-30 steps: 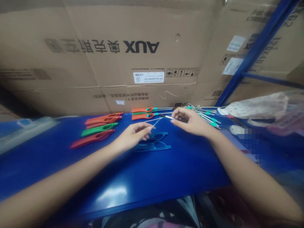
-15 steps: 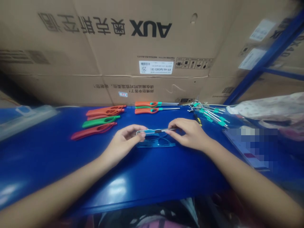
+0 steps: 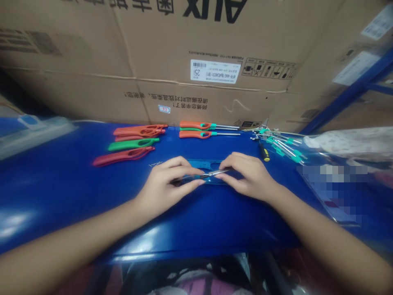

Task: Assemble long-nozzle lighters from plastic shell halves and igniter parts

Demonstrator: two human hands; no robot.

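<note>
My left hand [image 3: 167, 184] and my right hand [image 3: 245, 174] meet over a blue plastic handle shell [image 3: 202, 165] lying on the blue table [image 3: 76, 196]. Between the fingertips of both hands runs a thin metal rod [image 3: 211, 173], pinched at each end and held low against the shell. Both hands have their fingers closed around it. Most of the shell is hidden under my fingers.
Red and green handle shells [image 3: 132, 144] lie at the back left. Assembled orange-and-teal lighters [image 3: 202, 130] rest by the cardboard box [image 3: 184, 61]. Several metal rods with teal ends [image 3: 281, 144] and a small yellow-handled screwdriver [image 3: 264, 152] lie at the right, beside a plastic bag [image 3: 353, 143].
Both hands came down and toward me with the rod and its wire, from above the table to the blue shell. The view tilted downward.
</note>
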